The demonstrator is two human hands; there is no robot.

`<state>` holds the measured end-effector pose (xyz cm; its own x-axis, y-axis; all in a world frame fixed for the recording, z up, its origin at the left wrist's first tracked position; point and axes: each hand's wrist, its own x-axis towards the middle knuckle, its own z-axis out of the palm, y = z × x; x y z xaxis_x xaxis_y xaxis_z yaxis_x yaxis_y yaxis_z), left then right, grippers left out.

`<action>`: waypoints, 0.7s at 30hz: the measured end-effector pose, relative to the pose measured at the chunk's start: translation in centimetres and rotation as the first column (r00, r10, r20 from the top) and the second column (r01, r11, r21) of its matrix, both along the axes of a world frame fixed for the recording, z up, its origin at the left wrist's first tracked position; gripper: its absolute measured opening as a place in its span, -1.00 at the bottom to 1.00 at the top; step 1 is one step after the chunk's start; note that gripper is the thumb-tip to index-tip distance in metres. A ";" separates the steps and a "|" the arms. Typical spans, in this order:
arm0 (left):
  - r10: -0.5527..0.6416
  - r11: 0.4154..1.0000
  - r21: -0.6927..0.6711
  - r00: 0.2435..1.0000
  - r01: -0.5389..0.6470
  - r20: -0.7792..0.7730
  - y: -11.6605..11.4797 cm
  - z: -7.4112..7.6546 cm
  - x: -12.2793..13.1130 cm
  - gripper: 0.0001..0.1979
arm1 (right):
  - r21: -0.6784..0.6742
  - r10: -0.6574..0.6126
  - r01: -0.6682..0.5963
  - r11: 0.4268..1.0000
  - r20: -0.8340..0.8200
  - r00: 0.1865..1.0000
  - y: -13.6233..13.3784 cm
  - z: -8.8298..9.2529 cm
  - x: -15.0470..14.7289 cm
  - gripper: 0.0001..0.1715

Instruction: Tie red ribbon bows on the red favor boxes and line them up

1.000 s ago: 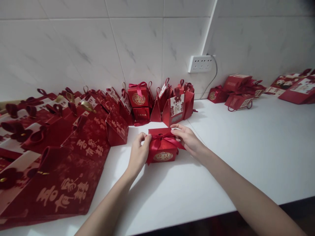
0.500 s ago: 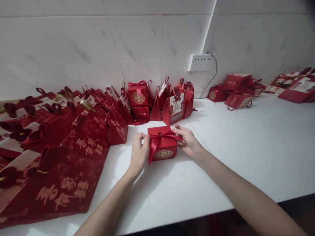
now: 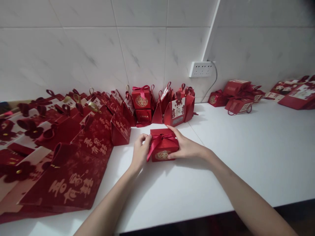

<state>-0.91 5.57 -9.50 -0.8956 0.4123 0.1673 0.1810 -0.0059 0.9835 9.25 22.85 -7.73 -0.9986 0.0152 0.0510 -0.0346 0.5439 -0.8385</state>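
Note:
A small red gift box (image 3: 163, 150) stands upright on the white table between my hands. It has a gold round emblem on its front and a dark red satin ribbon (image 3: 157, 142) tied over its top, with one tail hanging at the left front corner. My left hand (image 3: 141, 150) is closed at the box's left edge, thumb and fingertips pressed there beside the ribbon. Whether the ribbon is also pinched is hard to see. My right hand (image 3: 185, 146) wraps the right side, thumb at the front and fingers reaching to the back top edge.
Many red gift bags (image 3: 71, 177) with ribbon loops crowd the left. More red boxes and bags (image 3: 177, 111) line the tiled wall. A small pile of red boxes (image 3: 237, 95) lies back right, below a white power strip (image 3: 200, 69). The white table's (image 3: 246, 157) front edge is near me.
My right hand has shifted from the ribbon's right end to a grip around the box's right side. The ribbon's left tail lies further left. The camera view has tilted up slightly.

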 end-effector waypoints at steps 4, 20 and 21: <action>0.001 0.998 0.060 1.000 0.000 -0.017 0.1 0.1 0.2 -0.73 | -0.083 -0.011 0.006 0.997 -0.065 0.998 -0.1 -0.9 -0.6 0.32; 0.045 0.968 0.248 0.998 -0.033 -0.042 0.1 -0.6 0.5 -0.78 | -0.955 0.046 -0.047 0.294 -0.035 0.998 -2.5 1.7 -0.2 -0.51; 0.035 0.971 0.236 0.998 -0.023 -0.046 0.2 -0.7 0.6 -0.78 | -0.956 0.061 -0.048 0.291 -0.032 0.998 -2.7 1.7 -0.2 -0.48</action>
